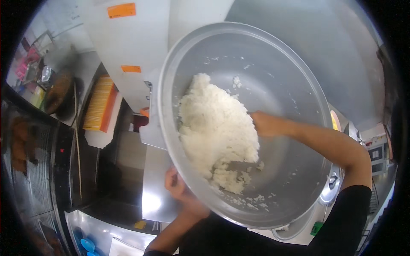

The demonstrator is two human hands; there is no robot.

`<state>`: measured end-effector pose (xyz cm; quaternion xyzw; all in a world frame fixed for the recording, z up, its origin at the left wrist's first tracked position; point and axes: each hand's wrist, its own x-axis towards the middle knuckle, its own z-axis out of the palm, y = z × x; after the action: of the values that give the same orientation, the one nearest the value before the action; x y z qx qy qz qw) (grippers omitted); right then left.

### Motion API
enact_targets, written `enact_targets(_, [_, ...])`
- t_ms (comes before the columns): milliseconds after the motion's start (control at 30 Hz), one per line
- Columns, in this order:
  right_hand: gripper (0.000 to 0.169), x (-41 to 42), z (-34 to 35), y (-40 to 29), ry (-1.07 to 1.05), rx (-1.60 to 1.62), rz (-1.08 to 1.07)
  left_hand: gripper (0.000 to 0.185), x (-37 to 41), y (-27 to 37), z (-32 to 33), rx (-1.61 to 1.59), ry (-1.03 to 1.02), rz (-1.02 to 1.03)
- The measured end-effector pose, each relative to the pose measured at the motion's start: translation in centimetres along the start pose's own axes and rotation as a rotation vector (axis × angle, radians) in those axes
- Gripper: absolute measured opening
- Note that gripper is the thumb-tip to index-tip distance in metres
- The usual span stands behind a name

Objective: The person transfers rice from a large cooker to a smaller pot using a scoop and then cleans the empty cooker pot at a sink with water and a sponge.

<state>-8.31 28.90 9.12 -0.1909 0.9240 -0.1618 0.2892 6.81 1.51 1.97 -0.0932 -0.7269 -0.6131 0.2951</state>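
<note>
A large grey metal pot (282, 179) is tipped towards me, its wide mouth facing up at the camera. Against its left wall lies a big mound of cooked white rice (217, 124), with smaller clumps and loose grains stuck around the inside. My right hand (267, 124) reaches into the pot at the right edge of the mound. Its fingers are blurred and partly hidden by rice, so anything in them cannot be made out. Outside the lower left rim, my left hand (184, 188) has curled fingers against the pot and holds it.
A white cabinet panel with orange labels (121, 10) stands behind the pot. On the left are a yellow and orange box (101, 104), a thin stick (77, 153) and a dark wok (59, 91). Under the pot's lower right rim shows a pale container (296, 228); a green object (317, 228) lies nearby.
</note>
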Motion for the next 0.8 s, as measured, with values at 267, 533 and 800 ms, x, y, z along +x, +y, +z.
enact_targets(267, [0.052,2.7,0.0,-1.8,-0.305,0.364,-0.39,0.06,0.3,-1.4,0.8,-0.011,0.06,0.001])
enact_targets(533, [0.067,2.3,2.5,-1.0,-0.266,0.776,-0.176,0.058,0.7,-1.6,0.0,0.005,0.045,0.035])
enact_targets(800, [0.056,0.4,1.1,-2.0,-0.196,0.75,-0.043,0.057,7.1,2.8,-4.9,0.102,-0.085,0.312])
